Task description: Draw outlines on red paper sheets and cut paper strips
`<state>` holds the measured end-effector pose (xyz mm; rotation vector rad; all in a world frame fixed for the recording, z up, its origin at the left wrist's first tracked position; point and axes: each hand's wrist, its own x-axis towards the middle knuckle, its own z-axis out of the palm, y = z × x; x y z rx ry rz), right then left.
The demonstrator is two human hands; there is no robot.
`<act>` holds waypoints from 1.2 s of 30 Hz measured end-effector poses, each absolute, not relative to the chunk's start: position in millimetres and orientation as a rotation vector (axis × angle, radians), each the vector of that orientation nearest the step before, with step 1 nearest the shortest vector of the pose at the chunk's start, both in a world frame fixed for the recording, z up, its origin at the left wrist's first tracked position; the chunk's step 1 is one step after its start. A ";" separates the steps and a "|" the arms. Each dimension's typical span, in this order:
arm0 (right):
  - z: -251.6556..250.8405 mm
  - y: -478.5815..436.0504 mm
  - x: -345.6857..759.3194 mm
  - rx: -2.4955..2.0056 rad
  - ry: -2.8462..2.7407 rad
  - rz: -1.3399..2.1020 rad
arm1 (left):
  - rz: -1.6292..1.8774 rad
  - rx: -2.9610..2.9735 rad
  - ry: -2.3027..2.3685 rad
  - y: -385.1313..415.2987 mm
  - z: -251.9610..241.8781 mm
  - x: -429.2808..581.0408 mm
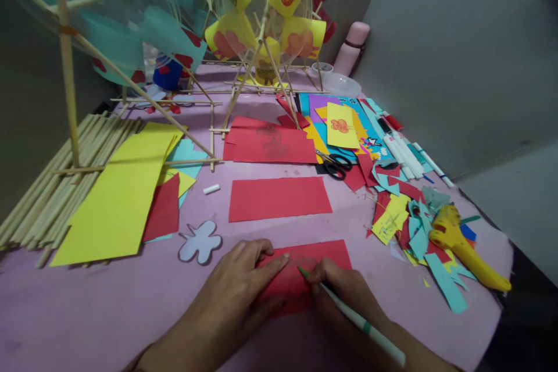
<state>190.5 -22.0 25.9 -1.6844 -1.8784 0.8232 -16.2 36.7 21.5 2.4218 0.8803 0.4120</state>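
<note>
My right hand (340,288) grips a white felt-tip pen (365,326) with a green band. Its green tip points down at a red paper strip (333,250), close to the left fingertips. Flat on the left part of this strip lies my left hand (238,282), fingers stretched out. Faint darker marks show on the strip between the hands; their shape is too dim to make out. A pale butterfly-like paper cutout (200,242) with a dark outline lies left of my left hand. Beyond the hands is another red strip (279,197), with a small white pen cap (211,189) left of it.
Stick frames (261,40) carrying decorated papers stand at the back. Yellow sheets (117,197) overlap wooden sticks (56,180) at left. Black-handled scissors (336,167), several pens (401,154), paper scraps (418,232) and a yellow glue gun (466,250) lie right. A pink bottle (351,49) stands behind.
</note>
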 end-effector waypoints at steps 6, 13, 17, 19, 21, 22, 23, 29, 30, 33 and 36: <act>27.3 -20.7 189.8 -1.622 -1.876 0.826 | 0.439 2.411 0.877 36.4 21.4 -16.4; 29.9 -20.8 187.3 -1.653 -1.873 0.825 | 0.421 2.417 0.863 36.7 22.4 -16.8; 31.7 -20.3 186.9 -1.652 -1.871 0.847 | 0.438 2.432 0.873 36.9 21.6 -17.1; 32.4 -20.0 187.5 -1.653 -1.872 0.847 | 0.454 2.437 0.872 37.1 21.2 -17.3; 33.2 -19.9 188.6 -1.637 -1.866 0.856 | 0.457 2.437 0.875 37.1 21.2 -17.5; 33.5 -20.1 189.2 -1.627 -1.861 0.867 | 0.451 2.438 0.876 37.1 21.3 -17.6; 33.9 -20.5 189.7 -1.621 -1.854 0.878 | 0.445 2.438 0.877 36.9 21.6 -17.5; 34.7 -22.0 189.1 -1.639 -1.799 0.896 | 0.432 2.436 0.890 36.3 22.9 -17.1; 34.6 -21.7 188.4 -1.645 -1.784 0.900 | 0.427 2.437 0.889 36.4 22.9 -17.0; 34.5 -21.1 187.3 -1.654 -1.740 0.922 | 0.422 2.433 0.875 37.1 22.7 -17.0; 35.5 -23.1 188.7 -1.641 -1.727 0.954 | 0.427 2.425 0.871 37.7 23.0 -16.7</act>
